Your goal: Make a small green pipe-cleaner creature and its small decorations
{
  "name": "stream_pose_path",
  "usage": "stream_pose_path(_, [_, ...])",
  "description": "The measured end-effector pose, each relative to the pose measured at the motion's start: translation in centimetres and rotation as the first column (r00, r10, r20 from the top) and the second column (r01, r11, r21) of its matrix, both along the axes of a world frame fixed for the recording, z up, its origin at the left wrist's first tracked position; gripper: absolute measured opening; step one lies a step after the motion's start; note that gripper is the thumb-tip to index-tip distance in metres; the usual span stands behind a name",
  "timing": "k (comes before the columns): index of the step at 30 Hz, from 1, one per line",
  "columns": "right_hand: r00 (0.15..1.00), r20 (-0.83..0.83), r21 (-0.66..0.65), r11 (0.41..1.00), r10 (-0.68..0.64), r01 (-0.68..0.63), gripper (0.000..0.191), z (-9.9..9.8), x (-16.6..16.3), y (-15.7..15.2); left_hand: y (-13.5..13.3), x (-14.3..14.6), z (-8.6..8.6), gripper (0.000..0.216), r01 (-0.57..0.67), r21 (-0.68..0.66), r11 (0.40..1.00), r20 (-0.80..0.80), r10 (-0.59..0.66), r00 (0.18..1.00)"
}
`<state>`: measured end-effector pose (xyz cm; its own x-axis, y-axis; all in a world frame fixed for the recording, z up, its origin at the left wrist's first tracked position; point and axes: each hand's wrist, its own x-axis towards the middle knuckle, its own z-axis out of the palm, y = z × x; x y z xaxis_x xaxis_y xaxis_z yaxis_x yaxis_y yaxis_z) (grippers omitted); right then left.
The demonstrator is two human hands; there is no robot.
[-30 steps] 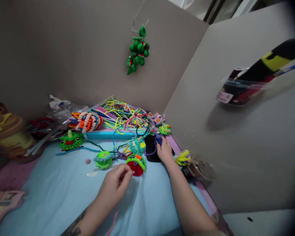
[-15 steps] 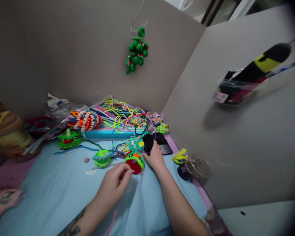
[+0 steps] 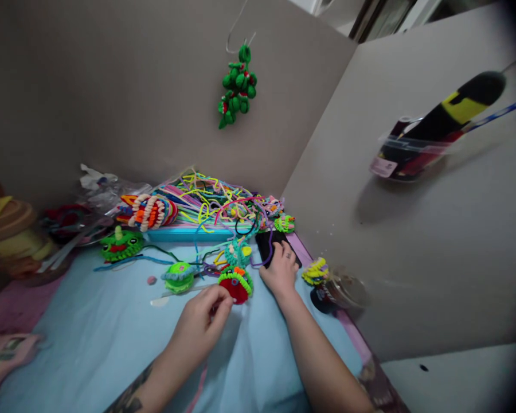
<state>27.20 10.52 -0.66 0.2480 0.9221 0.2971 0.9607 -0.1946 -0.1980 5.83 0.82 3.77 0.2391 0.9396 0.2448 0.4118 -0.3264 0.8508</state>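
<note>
Touching phone edge: right hand

My left hand sits low in the centre of the frame, fingertips pinched together just beside a red fuzzy disc with a green rim. My right hand lies spread on a black phone to its right. Behind them a tangle of coloured pipe cleaners covers the back of the blue worktop. A green ornament hangs at upper centre.
</note>
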Motion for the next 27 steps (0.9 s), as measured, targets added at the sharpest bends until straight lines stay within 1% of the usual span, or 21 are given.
stream_pose_path(4, [0.996,-0.016,-0.004,0.996,-0.086,0.086,0.067,0.2,1.9,0.8,-0.1,0.0,-0.1,0.022,0.007,0.006,1.0,-0.002,-0.007,1.0])
stream_pose_path(9, [0.986,-0.113,0.015,0.992,-0.125,0.128,0.07,0.1,3.9,2.8,-0.2,0.0,-0.3,0.02,0.01,0.0,1.0,-0.007,-0.01,1.0])
stream_pose_path(13, [0.973,-0.167,-0.063,0.987,-0.156,0.147,0.07,-0.3,4.6,3.8,0.1,0.0,-0.4,0.022,0.013,-0.006,1.0,-0.015,-0.013,1.0])
stream_pose_path(16, [0.978,-0.129,-0.107,0.982,-0.166,0.152,0.07,-0.4,4.8,4.2,0.2,0.0,-0.5,0.023,0.009,-0.005,1.0,-0.024,-0.009,1.0])
stream_pose_path(18, [0.974,-0.115,-0.138,0.974,-0.195,0.179,0.076,-0.2,5.1,4.7,0.2,0.1,-0.5,0.023,0.017,-0.009,1.0,-0.027,-0.017,0.999])
stream_pose_path(21, [0.958,-0.151,-0.226,0.952,-0.245,0.208,0.093,0.4,5.7,6.6,0.2,0.1,-0.6,0.023,0.028,-0.02,0.999,-0.035,-0.029,0.999])
stream_pose_path(24, [0.953,-0.18,-0.31,0.934,-0.242,0.178,0.11,0.7,6.3,9.3,0.2,0.1,-0.5,0.023,0.026,-0.021,0.999,-0.043,-0.027,0.999])
stream_pose_path(27, [0.949,-0.193,-0.37,0.914,-0.249,0.164,0.116,0.6,6.8,11.4,0.2,0.0,-0.5,0.024,0.013,-0.021,1.0,-0.031,-0.014,0.999])
